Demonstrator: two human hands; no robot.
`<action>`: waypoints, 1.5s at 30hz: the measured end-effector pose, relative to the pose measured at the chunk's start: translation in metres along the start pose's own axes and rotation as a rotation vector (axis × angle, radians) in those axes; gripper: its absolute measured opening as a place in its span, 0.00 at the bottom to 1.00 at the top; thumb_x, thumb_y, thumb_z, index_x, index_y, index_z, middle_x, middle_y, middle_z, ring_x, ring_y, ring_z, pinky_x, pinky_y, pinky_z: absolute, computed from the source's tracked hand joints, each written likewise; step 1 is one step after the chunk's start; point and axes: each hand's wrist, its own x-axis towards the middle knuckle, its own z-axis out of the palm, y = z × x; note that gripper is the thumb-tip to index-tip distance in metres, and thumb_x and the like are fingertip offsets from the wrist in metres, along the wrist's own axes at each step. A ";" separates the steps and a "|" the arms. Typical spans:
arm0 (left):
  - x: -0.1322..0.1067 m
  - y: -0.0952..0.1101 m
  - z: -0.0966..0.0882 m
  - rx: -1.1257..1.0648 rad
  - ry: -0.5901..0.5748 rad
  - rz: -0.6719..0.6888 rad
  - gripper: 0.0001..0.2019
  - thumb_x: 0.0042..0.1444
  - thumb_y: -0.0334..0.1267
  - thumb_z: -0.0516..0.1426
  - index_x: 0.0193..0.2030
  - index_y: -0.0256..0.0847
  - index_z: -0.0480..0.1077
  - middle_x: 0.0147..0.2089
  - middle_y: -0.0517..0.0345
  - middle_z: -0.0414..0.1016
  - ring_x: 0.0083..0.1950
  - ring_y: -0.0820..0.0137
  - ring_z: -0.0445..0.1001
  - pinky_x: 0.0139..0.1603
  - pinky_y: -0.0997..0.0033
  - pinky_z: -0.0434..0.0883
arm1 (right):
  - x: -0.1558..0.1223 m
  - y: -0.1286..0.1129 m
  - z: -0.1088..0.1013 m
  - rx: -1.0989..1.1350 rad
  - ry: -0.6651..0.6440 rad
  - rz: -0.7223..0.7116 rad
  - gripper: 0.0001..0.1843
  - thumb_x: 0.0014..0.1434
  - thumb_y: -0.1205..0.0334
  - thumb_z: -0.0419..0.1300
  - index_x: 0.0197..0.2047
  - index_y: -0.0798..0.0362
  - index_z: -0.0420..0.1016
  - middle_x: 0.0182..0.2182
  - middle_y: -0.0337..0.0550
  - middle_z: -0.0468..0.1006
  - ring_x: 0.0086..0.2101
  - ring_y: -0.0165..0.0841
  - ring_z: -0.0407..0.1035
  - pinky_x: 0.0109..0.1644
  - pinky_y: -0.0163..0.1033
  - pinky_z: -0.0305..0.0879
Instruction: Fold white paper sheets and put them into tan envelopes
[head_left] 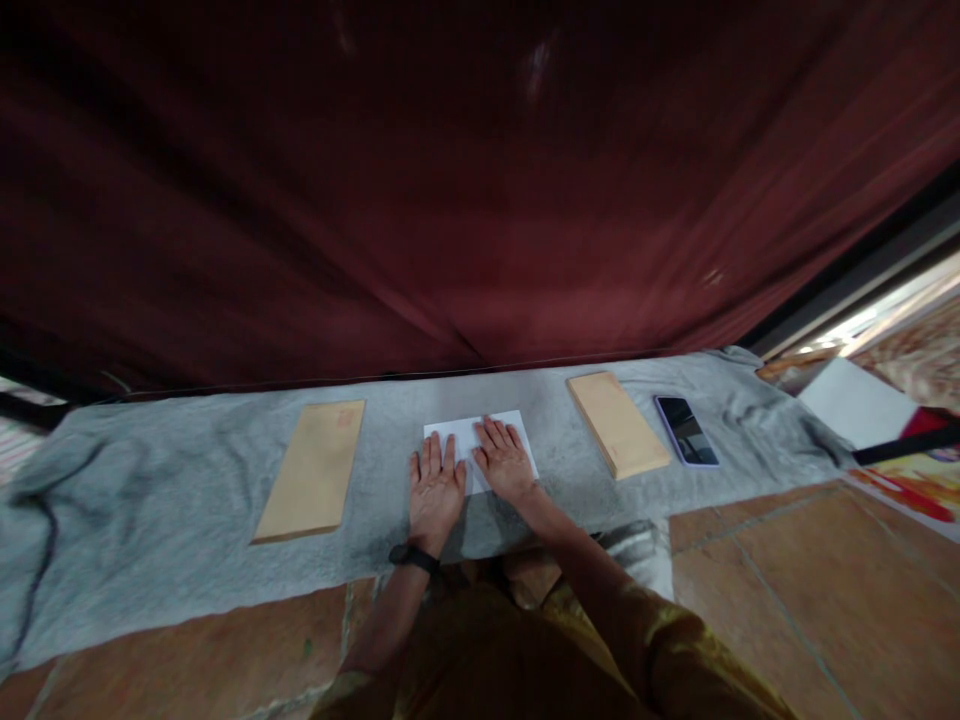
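Observation:
A white sheet of paper (465,430) lies flat on the grey cloth in front of me, at the middle of the view. My left hand (436,487) rests on its left part, palm down with fingers stretched out. On the right part lies my right hand (504,458), also flat with the fingers spread. Both hands cover much of the sheet's lower half. To the left is a tan envelope (313,470) with faint red print. Right of the sheet lies a thick stack of tan envelopes (616,425).
A phone (687,432) in a purple case lies right of the stack. Grey cloth (187,480) covers the long, narrow surface. A dark red curtain (465,200) hangs behind it. Papers with coloured print (911,490) are at the far right, above the tiled floor (817,570).

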 end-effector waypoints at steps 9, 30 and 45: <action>0.000 0.001 0.003 0.030 0.003 -0.004 0.29 0.69 0.42 0.46 0.74 0.37 0.54 0.77 0.40 0.49 0.77 0.53 0.48 0.74 0.41 0.51 | -0.010 0.020 -0.007 -0.019 -0.010 0.036 0.29 0.73 0.54 0.49 0.72 0.54 0.59 0.70 0.50 0.59 0.69 0.44 0.54 0.72 0.53 0.48; 0.022 0.049 0.009 -0.078 -0.093 0.186 0.28 0.70 0.40 0.42 0.72 0.32 0.57 0.74 0.45 0.58 0.77 0.58 0.51 0.75 0.47 0.51 | -0.023 0.038 -0.017 -0.038 0.023 0.088 0.28 0.72 0.55 0.50 0.71 0.55 0.60 0.70 0.52 0.61 0.68 0.45 0.56 0.70 0.54 0.50; 0.029 0.017 0.018 -0.029 -0.019 0.069 0.30 0.70 0.45 0.43 0.73 0.31 0.55 0.74 0.41 0.57 0.77 0.57 0.50 0.75 0.48 0.50 | -0.024 0.038 -0.018 -0.027 0.022 0.080 0.29 0.73 0.55 0.48 0.72 0.54 0.58 0.70 0.52 0.60 0.68 0.44 0.55 0.70 0.55 0.49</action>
